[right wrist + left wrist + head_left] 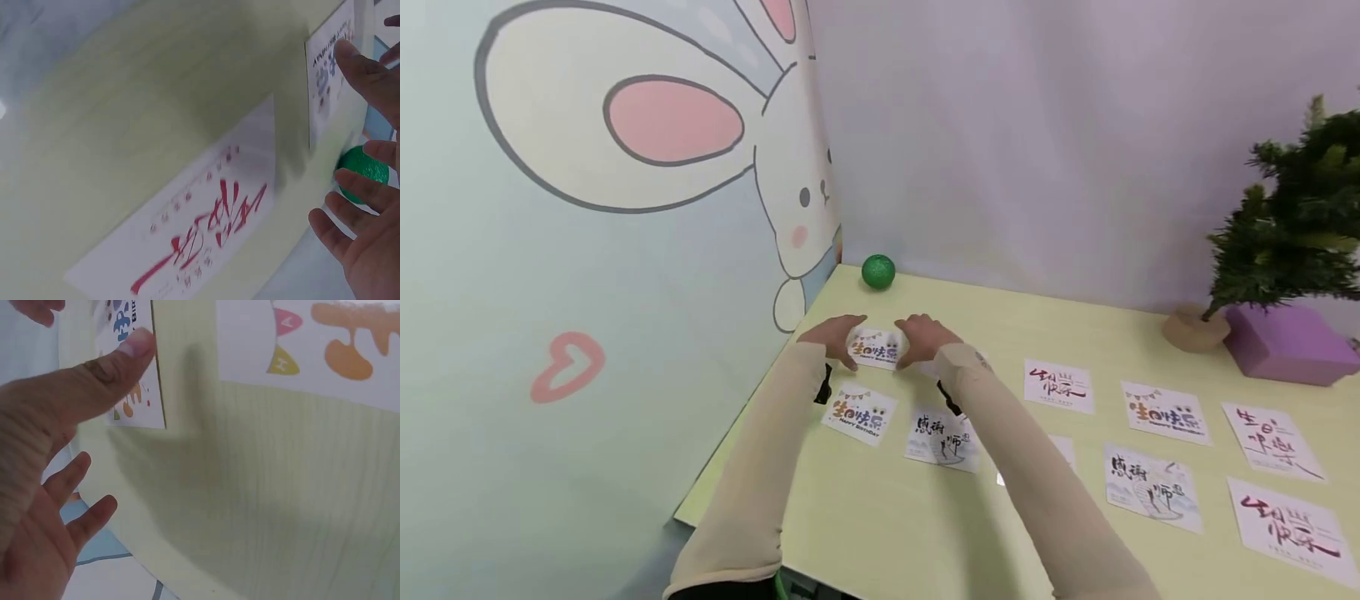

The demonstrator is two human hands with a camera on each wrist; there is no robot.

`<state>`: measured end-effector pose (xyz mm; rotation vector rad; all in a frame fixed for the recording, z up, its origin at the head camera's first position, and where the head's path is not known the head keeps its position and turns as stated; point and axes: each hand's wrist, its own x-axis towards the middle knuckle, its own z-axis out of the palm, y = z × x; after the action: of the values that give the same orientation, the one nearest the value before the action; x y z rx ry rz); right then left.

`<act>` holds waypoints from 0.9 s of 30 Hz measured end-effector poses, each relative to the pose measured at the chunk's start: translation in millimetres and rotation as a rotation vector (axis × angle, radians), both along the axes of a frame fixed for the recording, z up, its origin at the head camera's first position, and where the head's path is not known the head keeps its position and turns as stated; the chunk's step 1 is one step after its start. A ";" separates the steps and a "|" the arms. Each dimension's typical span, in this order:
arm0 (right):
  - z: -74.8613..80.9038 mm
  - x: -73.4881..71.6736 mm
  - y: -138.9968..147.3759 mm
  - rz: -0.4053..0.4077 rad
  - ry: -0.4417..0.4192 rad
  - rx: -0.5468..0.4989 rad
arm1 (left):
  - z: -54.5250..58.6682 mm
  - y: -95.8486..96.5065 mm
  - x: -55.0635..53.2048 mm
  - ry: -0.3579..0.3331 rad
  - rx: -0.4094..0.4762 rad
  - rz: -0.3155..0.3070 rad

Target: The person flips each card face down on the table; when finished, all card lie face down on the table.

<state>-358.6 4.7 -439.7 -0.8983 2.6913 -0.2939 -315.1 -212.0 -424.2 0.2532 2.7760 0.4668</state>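
Note:
A white birthday card (874,348) with coloured lettering lies toward the back left of the table, between the two hands. My left hand (832,337) is at its left side, thumb and fingers spread apart. In the left wrist view its thumb (119,362) overlaps the card's edge; whether it touches is unclear. On the card's right side is my right hand (927,336), its fingers extended and its thumb (356,65) in front of the card in the right wrist view. A card with red lettering (200,225) lies near the right hand, mostly hidden in the head view.
A matching birthday card (859,413) and a grey-printed card (942,437) lie nearer. Several more cards, including a red-lettered one (1058,386), spread rightward. A green ball (877,272) sits behind; a small tree (1292,225) and purple box (1288,346) stand at right.

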 end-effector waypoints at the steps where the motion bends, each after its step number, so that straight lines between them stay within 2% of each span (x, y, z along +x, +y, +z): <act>1: -6.2 -0.4 -4.7 -0.011 0.004 0.019 | -3.7 2.6 -1.0 -0.001 0.019 -0.001; 3: -16.8 -1.2 -10.7 -0.039 0.002 0.040 | -11.5 8.4 -2.8 -0.016 0.038 -0.001; 6: -26.7 -1.8 -14.9 -0.072 -0.012 0.044 | -22.8 13.9 -6.5 -0.035 0.020 0.008; 10: -25.3 -2.2 -21.6 -0.088 -0.033 0.023 | -28.8 12.8 -10.9 0.025 -0.074 -0.027; 15: -27.1 -3.2 -27.8 -0.109 -0.046 0.041 | -27.6 14.8 -12.1 0.089 -0.166 -0.108; 19: -30.6 -2.7 -31.7 -0.093 -0.033 0.011 | -24.9 13.4 -12.9 0.086 -0.186 -0.134; 25: -34.9 1.6 -43.2 -0.123 -0.108 -0.109 | -22.0 6.8 -14.1 0.062 -0.173 -0.150; 27: -34.6 3.1 -46.4 -0.122 -0.106 -0.131 | -20.6 4.8 -14.3 0.053 -0.168 -0.148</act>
<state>-355.5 -41.7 -474.3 -0.7323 2.6577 -0.5346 -329.4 -207.2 -444.8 0.4324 2.8011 0.1921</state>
